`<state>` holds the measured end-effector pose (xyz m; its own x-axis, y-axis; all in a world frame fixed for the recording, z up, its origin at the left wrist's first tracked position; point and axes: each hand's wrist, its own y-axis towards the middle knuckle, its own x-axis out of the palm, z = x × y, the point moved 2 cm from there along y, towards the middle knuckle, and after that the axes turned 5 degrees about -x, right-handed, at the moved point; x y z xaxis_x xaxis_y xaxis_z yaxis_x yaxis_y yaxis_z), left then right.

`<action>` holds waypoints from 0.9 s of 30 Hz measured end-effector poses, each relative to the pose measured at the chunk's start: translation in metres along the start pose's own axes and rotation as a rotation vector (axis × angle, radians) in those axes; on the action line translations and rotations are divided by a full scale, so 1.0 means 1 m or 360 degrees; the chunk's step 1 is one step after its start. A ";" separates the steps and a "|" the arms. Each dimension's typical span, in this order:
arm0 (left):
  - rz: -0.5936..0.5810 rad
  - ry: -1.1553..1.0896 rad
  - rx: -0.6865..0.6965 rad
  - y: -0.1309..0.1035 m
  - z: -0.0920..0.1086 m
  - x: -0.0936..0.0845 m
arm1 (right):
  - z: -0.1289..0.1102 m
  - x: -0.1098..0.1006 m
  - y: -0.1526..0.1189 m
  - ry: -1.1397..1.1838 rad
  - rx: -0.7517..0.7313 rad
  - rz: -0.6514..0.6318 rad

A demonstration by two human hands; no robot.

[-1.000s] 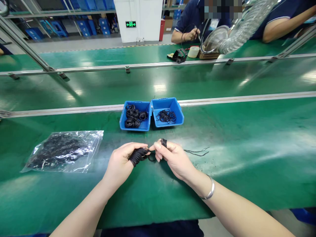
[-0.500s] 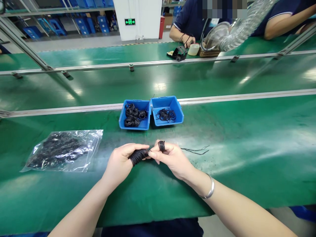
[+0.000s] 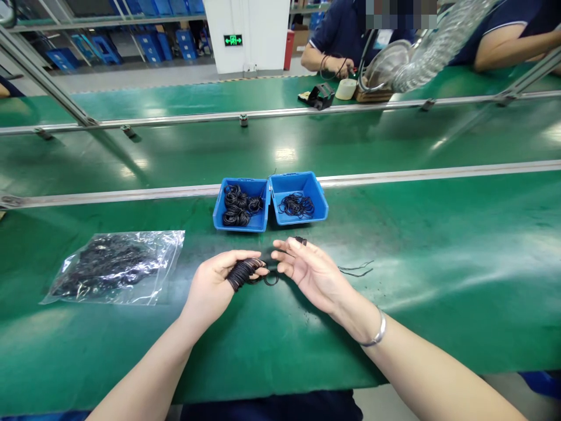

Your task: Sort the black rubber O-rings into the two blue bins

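Observation:
Wrapped in my left hand [image 3: 214,280] is a bundle of black rings [image 3: 243,273], with one or more loose loops [image 3: 270,278] hanging at its right end. My right hand [image 3: 307,272] is just to the right, palm turned inward and fingers apart, with nothing between them. Black bands [image 3: 300,240] circle one of its fingers. Beyond both hands stand a left blue bin [image 3: 218,221] with several bunched black coils and a right blue bin [image 3: 323,211] with a looser black tangle.
A clear bag [image 3: 109,266] of black pieces lies at the left. Thin black strands [image 3: 357,270] lie right of my right hand. Across a metal rail [image 3: 175,120], a person's hand [image 3: 342,65] is near a white roll [image 3: 346,89] and a transparent duct [image 3: 451,44].
My right hand has come away from the bundle, and its fingers have opened and turned upward. A loop now hangs out at the bundle's right end. The view has shifted slightly.

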<state>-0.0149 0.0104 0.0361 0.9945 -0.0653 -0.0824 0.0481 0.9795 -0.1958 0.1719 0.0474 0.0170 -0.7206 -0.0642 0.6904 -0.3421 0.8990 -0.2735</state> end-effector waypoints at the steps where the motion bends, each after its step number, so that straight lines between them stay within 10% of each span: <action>1: -0.0012 -0.0005 0.0004 0.000 0.000 0.000 | 0.000 0.001 0.000 -0.0030 0.0006 -0.0015; 14: 0.0042 0.0540 0.0265 -0.001 -0.005 -0.003 | 0.005 0.006 -0.009 -0.0838 -0.0290 -0.0339; 27: 0.0036 0.0748 0.0445 -0.001 0.000 -0.002 | 0.012 0.000 -0.007 -0.0907 -0.0276 -0.0350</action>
<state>-0.0169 0.0093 0.0363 0.8498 -0.0592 -0.5238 0.1140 0.9908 0.0730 0.1670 0.0356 0.0115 -0.8689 -0.4328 0.2402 -0.4503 0.8926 -0.0207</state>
